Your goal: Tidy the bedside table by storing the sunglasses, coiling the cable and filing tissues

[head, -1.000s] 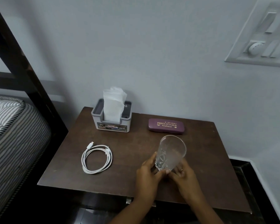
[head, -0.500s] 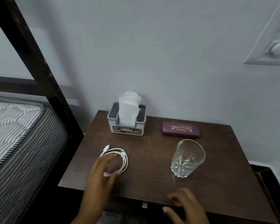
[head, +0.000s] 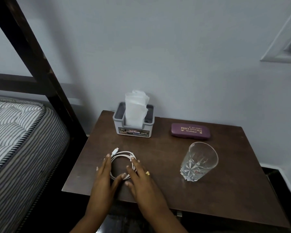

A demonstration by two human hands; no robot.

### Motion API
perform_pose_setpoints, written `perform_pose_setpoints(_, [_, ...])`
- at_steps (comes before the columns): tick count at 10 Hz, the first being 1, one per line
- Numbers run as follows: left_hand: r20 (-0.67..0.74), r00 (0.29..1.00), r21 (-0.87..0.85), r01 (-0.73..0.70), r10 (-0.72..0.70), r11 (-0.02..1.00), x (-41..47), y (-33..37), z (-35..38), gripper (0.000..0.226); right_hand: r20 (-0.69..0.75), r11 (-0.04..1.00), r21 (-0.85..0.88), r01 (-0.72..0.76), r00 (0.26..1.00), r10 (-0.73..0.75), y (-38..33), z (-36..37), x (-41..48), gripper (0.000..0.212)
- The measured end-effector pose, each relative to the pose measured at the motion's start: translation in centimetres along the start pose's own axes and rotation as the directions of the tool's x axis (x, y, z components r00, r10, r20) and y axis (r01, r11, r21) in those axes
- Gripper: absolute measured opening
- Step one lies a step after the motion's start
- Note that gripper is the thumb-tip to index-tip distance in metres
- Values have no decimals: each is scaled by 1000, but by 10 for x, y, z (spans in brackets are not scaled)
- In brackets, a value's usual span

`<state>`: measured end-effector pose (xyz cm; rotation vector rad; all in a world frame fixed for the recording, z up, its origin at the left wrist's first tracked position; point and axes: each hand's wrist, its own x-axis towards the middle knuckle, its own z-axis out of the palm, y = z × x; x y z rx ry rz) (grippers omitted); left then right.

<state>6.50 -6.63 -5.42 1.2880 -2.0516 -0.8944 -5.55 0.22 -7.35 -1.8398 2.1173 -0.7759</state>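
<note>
The left hand [head: 104, 175], fingers straight, touches the left side of the coiled white cable [head: 123, 153] on the desk [head: 225, 190]; the right hand [head: 141, 177], fingers straight, touches its right side. The tissue holder [head: 133, 130] stands behind. The purple spectacle case [head: 191, 131] and upright glass tumbler [head: 199, 162] sit further right.

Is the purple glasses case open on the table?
No, the purple glasses case lies closed on the table, behind the glass.
</note>
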Motion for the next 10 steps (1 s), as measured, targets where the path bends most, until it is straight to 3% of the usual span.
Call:
perform_pose_setpoints(2, [34, 999, 83, -7, 4, 997, 2, -1, 3, 78, -25, 998, -56, 3, 1000, -5, 4, 0, 1, 37])
perform_pose_setpoints(5, [15, 999, 140, 34, -36, 990, 10, 0, 18, 79, -15, 999, -45, -14, 1000, 13, 15, 2, 9, 48])
perform_pose_setpoints(6, [16, 999, 169, 35, -38, 985, 13, 0, 19, 80, 60, 998, 40, -53, 997, 51, 15, -9, 15, 46])
perform_pose_setpoints(8, [40, 999, 105, 28, -33, 994, 11, 7, 15, 76, 72, 998, -45, -46, 996, 49, 7, -17, 12, 54])
perform_pose_setpoints(9, [52, 999, 111, 2, -8, 994, 3, 8, 8, 74, -89, 992, -105, -63, 995, 54, 2, -21, -2, 54])
perform_pose_setpoints(10, [49, 998, 242, -60, 49, 968, -13, 4, 3, 94, -164, 982, -174, -80, 985, 51, -6, -36, -21, 53])
